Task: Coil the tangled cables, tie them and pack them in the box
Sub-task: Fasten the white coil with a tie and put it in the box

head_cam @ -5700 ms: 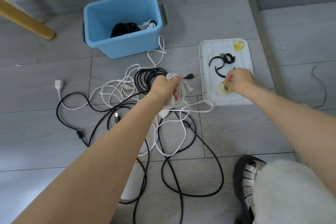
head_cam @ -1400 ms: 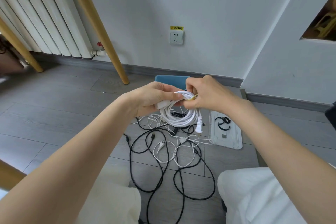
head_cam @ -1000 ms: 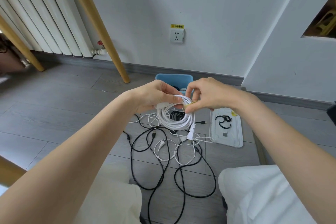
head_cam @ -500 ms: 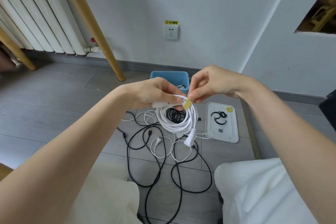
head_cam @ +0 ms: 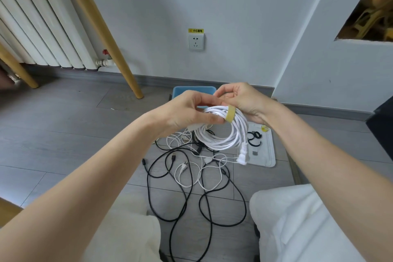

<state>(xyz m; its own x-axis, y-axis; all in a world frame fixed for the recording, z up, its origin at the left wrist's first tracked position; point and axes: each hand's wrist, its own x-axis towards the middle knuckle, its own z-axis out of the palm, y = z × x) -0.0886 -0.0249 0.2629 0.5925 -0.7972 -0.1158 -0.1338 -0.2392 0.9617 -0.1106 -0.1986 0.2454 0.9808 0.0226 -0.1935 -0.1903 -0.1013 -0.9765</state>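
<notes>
I hold a coiled white cable (head_cam: 225, 140) up in front of me, its plug (head_cam: 243, 154) dangling at the lower right. My left hand (head_cam: 187, 112) grips the coil at its top left. A yellow strap (head_cam: 230, 114) is wrapped over the top strands, and my right hand (head_cam: 240, 100) pinches the coil beside it. On the floor below lie tangled black cables (head_cam: 187, 193) and thin white cables (head_cam: 204, 174). The blue box (head_cam: 180, 91) stands behind my hands, mostly hidden.
A white tray lid (head_cam: 269, 153) with black straps (head_cam: 254, 137) and a yellow strap lies on the floor at right. Wooden chair legs (head_cam: 110, 49) and a radiator (head_cam: 42, 27) stand at left. A wall socket (head_cam: 196, 41) is ahead. My knees in white trousers fill the bottom.
Since 5.7 s ago I lifted the white coil off the floor. In the last second the yellow strap went from a loose end at my right fingers to wrapped over the coil.
</notes>
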